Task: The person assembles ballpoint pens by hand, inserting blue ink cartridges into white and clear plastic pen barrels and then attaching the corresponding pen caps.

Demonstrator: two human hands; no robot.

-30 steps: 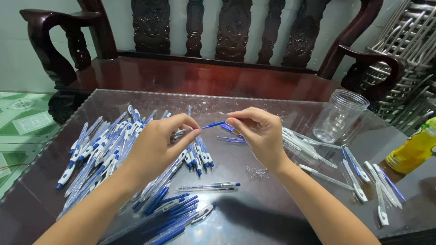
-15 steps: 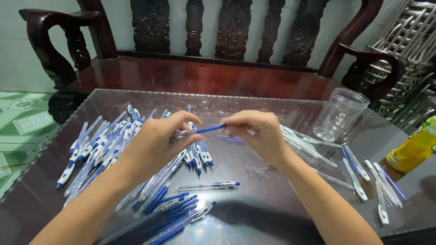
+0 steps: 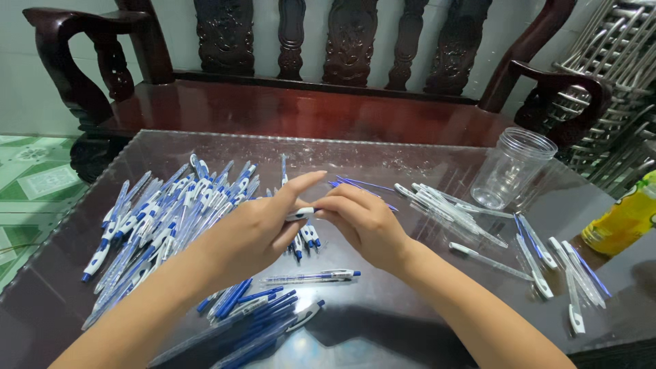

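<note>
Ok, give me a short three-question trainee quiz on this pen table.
1. True or false: the clear plastic jar stands upright on the dark glass-topped table.
2. Which hands grip the small white-and-blue pen part? A left only, B right only, C both.
3. Fill in: the big pile of blue-and-white pens lies on the person's ____ side.

Key: 1 true. 2 C: left hand and right hand meet on it. 3 left.

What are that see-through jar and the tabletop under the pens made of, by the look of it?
The jar looks like clear plastic: thin, see-through walls with a ribbed rim. The tabletop seems to be glass or a glossy dark sheet: it mirrors light and shows reflections. The pens look like plastic, blue, white and clear.
</note>
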